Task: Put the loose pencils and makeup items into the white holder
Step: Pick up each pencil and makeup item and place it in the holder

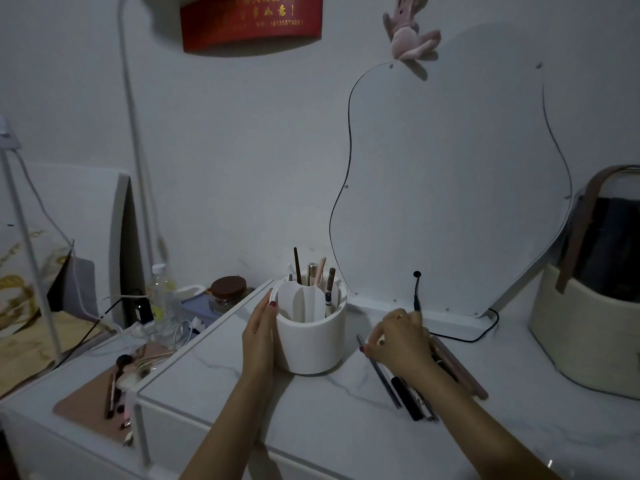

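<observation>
A round white holder (310, 336) stands upright on the marble-patterned white tabletop (311, 424), its inside split by curved partitions into compartments. Several items already stand in its rear compartments: a dark thin brush handle (297, 265), a metallic tube (311, 273), a pale pink stick (322, 266) and a brown-capped pencil (329, 289) leaning toward the right wall. The left hand (259, 336) lies flat against the holder's left wall, palm on the side and thumb up near the rim, fingers spread rather than curled around it. To the right of the holder, well clear of its base, a cluster of loose pencils and makeup items (412, 393) lies on the tabletop, pointing roughly toward the person. The right hand (401, 341) rests over the far end of this cluster, knuckles up and fingers curled down; thumb and forefinger are pinched on the upper end of a thin dark-blue pencil (379, 374), the leftmost of the group, whose lower part lies on the surface. Beside it lie a thick black pen (408, 398) and, further right, a long pinkish-brown stick (462, 370), both partly hidden under the hand and wrist. Behind, a wavy-edged mirror (450, 185) leans against the wall, a black cable (464, 336) running along its foot.
</observation>
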